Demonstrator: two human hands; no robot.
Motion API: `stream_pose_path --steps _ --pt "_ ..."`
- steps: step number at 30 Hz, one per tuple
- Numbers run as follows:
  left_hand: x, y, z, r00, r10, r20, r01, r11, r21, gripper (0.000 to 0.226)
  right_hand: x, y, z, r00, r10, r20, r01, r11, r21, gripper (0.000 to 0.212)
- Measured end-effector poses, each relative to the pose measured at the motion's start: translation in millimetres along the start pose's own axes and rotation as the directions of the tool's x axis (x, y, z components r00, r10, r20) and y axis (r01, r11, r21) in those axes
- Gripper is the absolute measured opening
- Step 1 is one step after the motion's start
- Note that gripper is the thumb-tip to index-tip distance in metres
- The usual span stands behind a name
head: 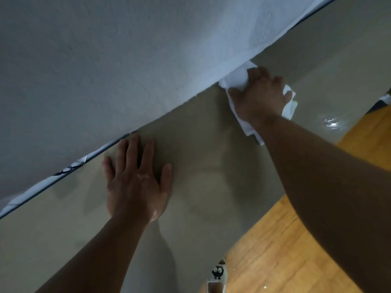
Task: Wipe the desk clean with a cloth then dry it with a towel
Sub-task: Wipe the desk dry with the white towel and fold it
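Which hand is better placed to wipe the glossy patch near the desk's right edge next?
Right, probably. The right hand grips the white cloth, and the glossy patch lies just beside it. The left hand rests flat on the desk, holding nothing, farther off.

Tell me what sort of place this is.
Probably a room in a home: a plain desk set against a painted wall, a wooden plank floor, and what looks like a cartoon-printed slipper below. The right hand holds a white cloth on the desk.
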State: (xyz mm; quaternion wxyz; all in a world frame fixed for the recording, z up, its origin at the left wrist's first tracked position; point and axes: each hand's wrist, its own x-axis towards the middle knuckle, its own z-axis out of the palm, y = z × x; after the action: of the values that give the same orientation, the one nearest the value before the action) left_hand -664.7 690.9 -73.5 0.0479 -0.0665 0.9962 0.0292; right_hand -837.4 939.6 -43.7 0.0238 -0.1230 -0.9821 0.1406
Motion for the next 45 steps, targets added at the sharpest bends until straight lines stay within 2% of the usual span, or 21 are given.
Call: stream_pose_path --steps 2,5,8,11,15,18,22,24,29,33,35,38,41,45 --pt "0 0 0 1.0 0.0 -0.002 0.0 1.0 -0.003 0.08 -53 -8 3 0.995 -0.103 0.001 0.103 0.994 -0.021 0.062" --pt "1 1 1 1.0 0.004 -0.001 -0.004 1.0 -0.005 0.079 -137 1 6 0.946 -0.324 0.022 0.324 0.946 0.001 0.064" --pt "2 1 2 1.0 0.013 -0.005 -0.013 1.0 -0.002 0.079 -153 34 3 0.903 -0.427 0.05 0.427 0.904 -0.005 0.063" --pt "0 0 1 1.0 0.014 -0.009 -0.014 1.0 0.007 0.08 -110 67 -2 0.931 -0.365 -0.016 0.364 0.93 -0.045 0.07" --pt "1 0 0 1.0 0.005 -0.006 -0.005 1.0 -0.001 0.079 -33 104 -18 0.987 -0.155 -0.051 0.151 0.986 -0.07 0.078" --pt "1 0 0 1.0 -0.001 -0.012 0.001 1.0 -0.004 0.078 -7 102 -24 0.997 0.041 -0.058 -0.042 0.999 -0.02 0.067" --pt "1 -2 0 1.0 0.002 -0.011 -0.002 1.0 -0.001 0.078 -33 73 -20 0.991 0.119 -0.054 -0.118 0.993 0.022 0.058" --pt "1 -1 -1 1.0 0.003 -0.014 -0.003 1.0 -0.005 0.079 -71 50 -10 0.996 0.072 -0.058 -0.073 0.997 -0.014 0.061" --pt "2 -2 -1 0.999 0.017 -0.04 -0.019 0.998 -0.052 0.077 -194 -8 4 0.977 -0.213 0.004 0.213 0.977 0.024 0.064" --pt "1 -5 0 0.999 0.021 -0.041 -0.024 0.998 -0.063 0.076 -229 15 -1 0.907 -0.42 0.034 0.416 0.905 0.081 0.061" --pt "0 -5 1 0.998 0.029 -0.053 -0.033 0.997 -0.069 0.075 -212 42 -6 0.894 -0.447 0.034 0.444 0.893 0.075 0.061" --pt "0 -5 2 0.997 0.042 -0.068 -0.046 0.997 -0.063 0.073 -159 88 -12 0.931 -0.364 -0.02 0.364 0.931 0.004 0.065" --pt "0 -4 2 0.997 0.046 -0.056 -0.049 0.998 -0.048 0.072 -104 129 -21 0.974 -0.218 -0.058 0.219 0.976 0.013 0.072" --pt "0 -2 2 0.998 0.04 -0.038 -0.041 0.998 -0.041 0.07 -87 123 -22 0.993 0.007 -0.118 -0.003 0.999 0.039 0.065"
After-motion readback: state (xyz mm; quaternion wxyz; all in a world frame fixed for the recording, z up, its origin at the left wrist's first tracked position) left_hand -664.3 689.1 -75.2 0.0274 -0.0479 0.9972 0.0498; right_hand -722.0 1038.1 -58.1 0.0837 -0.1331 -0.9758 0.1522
